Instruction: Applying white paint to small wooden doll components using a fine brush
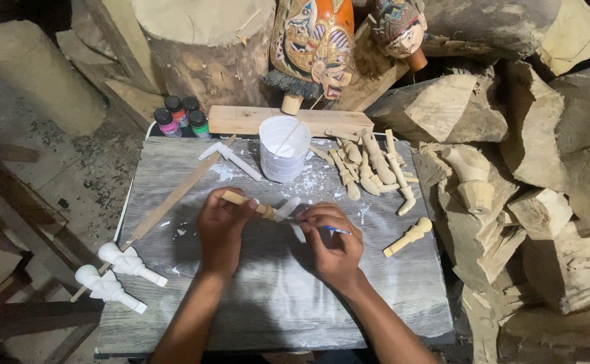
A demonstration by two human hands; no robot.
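Observation:
My left hand (219, 229) grips a small carved wooden arm piece (258, 207) by its bare wood end; its far end is coated white. My right hand (332, 244) holds a thin paintbrush with a blue handle (335, 230), its tip near the white part of the piece. Both hands hover over a grey board (274, 296) smeared with white paint. A white plastic cup (284, 148) with a stick in it stands just beyond the hands.
Several unpainted wooden arm pieces (369, 165) lie at the back right, one more (409, 236) at the right. Two white-painted figures (119, 273) rest on the left edge beside a long stick (173, 195). Paint bottles (180, 116), painted puppet heads (315, 44) and logs (544, 168) surround the board.

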